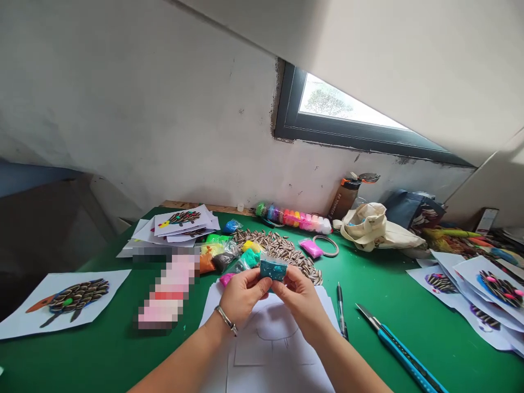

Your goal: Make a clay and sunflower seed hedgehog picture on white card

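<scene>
Forearms, two, enter from the bottom edge and meet above a white sheet of paper [270, 349] bearing a faint pencilled outline, lying flat on the green table [368, 305]. Left hand [241, 295], with a metal bracelet at the wrist, and right hand [301, 295] both pinch one small teal clay packet [273, 268], held just above the paper; thumbs and forefingers close on its lower edge from either side, so neither hand is free. Packet's long axis runs left to right between the two hands, equally near to each, and it sits slightly beyond the fingertips, toward the wall. Behind it: one heap of striped sunflower seeds [282, 251], and a loose cluster of clay packets [223, 254] in orange, yellow, green, dark and pink, perhaps six, the exact count unclear. One pink packet [311, 248] lies apart, touching one ring of tape [327, 245]. One row of coloured clay tubs [295, 218] stands along the wall, beside one brown bottle [346, 199] and one cream cloth bag [368, 226]. Right of the paper: one black pen [341, 311] and one blue utility knife [401, 349], both pointing away from the person. One finished seed picture [61, 303] lies far left; one stack of such pictures [176, 226] lies at the back left, and several more [483, 295] at the right.
</scene>
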Action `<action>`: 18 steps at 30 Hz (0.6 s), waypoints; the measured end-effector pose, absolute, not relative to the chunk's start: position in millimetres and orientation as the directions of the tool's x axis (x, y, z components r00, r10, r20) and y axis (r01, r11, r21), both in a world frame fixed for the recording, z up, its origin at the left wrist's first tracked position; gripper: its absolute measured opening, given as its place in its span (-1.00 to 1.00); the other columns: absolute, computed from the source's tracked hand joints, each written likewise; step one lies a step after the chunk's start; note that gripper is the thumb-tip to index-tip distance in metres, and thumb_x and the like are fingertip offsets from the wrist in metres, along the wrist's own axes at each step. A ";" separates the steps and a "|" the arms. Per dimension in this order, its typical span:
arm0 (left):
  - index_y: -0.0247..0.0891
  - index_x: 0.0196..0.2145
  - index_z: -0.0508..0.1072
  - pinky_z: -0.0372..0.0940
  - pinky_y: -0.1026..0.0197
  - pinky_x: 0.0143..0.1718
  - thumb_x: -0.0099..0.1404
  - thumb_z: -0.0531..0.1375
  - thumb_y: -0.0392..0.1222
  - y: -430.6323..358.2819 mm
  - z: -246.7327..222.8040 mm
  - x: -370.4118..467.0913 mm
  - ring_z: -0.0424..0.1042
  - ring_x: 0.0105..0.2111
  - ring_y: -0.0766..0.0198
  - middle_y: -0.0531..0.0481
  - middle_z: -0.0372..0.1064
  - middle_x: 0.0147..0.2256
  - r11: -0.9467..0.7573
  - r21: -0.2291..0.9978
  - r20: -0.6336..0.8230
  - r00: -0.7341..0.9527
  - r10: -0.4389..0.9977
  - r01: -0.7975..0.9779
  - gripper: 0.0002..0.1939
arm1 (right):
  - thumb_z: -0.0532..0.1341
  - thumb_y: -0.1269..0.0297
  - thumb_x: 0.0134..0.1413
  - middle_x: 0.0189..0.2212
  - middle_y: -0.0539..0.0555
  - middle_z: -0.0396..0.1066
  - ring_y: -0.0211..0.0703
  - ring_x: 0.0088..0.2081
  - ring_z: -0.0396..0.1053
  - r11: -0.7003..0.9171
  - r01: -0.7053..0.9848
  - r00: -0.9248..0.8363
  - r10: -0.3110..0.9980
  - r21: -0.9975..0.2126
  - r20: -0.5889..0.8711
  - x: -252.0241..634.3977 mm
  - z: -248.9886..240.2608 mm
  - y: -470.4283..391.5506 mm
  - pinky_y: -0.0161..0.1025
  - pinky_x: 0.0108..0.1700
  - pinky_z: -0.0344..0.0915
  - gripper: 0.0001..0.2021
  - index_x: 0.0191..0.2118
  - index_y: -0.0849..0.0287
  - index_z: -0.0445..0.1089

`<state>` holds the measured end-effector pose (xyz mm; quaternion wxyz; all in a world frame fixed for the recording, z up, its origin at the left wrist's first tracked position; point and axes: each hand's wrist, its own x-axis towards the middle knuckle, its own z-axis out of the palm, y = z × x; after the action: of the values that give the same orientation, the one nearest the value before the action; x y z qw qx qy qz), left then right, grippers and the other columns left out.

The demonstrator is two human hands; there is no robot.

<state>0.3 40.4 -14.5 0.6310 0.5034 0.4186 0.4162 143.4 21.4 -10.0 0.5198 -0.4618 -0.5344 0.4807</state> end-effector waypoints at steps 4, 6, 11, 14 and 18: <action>-0.32 -0.31 0.53 0.39 0.16 -0.34 -0.09 0.33 0.16 42.8 -15.0 -1.1 0.44 -0.33 0.16 -0.08 0.48 -0.37 0.143 0.988 -0.119 0.295 0.948 -0.064 -0.49 | 0.28 0.18 -0.02 -0.31 0.07 0.45 -0.11 -0.23 0.35 0.018 -0.188 -0.210 0.976 -0.982 0.058 150.4 -8.9 25.0 -0.17 -0.17 0.27 -0.76 -0.23 0.17 0.46; -0.33 -0.35 0.52 0.39 0.17 -0.35 -0.10 0.33 0.15 44.0 -15.0 -2.1 0.43 -0.35 0.17 -0.07 0.47 -0.38 0.149 0.988 -0.127 0.291 0.948 -0.052 -0.51 | 0.28 0.18 -0.02 -0.33 0.06 0.45 -0.11 -0.24 0.35 -0.003 -0.197 -0.226 0.973 -0.980 0.043 151.8 -10.3 26.4 -0.17 -0.17 0.27 -0.77 -0.25 0.18 0.47; -0.34 -0.35 0.53 0.35 0.21 -0.37 -0.11 0.35 0.11 44.9 -13.1 -3.7 0.40 -0.41 0.22 -0.05 0.46 -0.43 0.129 0.991 -0.118 0.285 0.951 -0.020 -0.53 | 0.29 0.22 -0.06 -0.40 0.02 0.44 -0.16 -0.32 0.34 0.014 -0.201 -0.222 0.973 -0.980 0.060 150.8 -14.4 28.7 -0.20 -0.23 0.27 -0.82 -0.31 0.18 0.48; -0.35 -0.40 0.54 0.33 0.24 -0.41 -0.09 0.33 0.11 43.5 -11.3 -3.1 0.37 -0.45 0.26 -0.04 0.45 -0.46 0.103 0.995 -0.102 0.270 0.958 0.008 -0.56 | 0.29 0.24 -0.07 -0.40 0.01 0.44 -0.20 -0.35 0.33 0.016 -0.221 -0.229 0.971 -0.975 0.068 149.1 -13.3 29.0 -0.24 -0.27 0.27 -0.83 -0.31 0.19 0.49; -0.34 -0.42 0.55 0.31 0.26 -0.44 -0.08 0.32 0.08 42.0 -9.0 -1.8 0.33 -0.51 0.30 0.00 0.43 -0.51 0.073 0.997 -0.080 0.245 0.966 0.041 -0.60 | 0.27 0.26 -0.05 -0.41 0.01 0.43 -0.20 -0.35 0.32 0.056 -0.185 -0.213 0.972 -0.981 0.096 147.7 -13.0 28.6 -0.25 -0.28 0.28 -0.84 -0.30 0.18 0.50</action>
<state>-1.8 42.0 -9.0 0.5692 0.5465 0.4607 0.4063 147.7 28.6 -13.0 0.5027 -0.3752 -0.5247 0.5754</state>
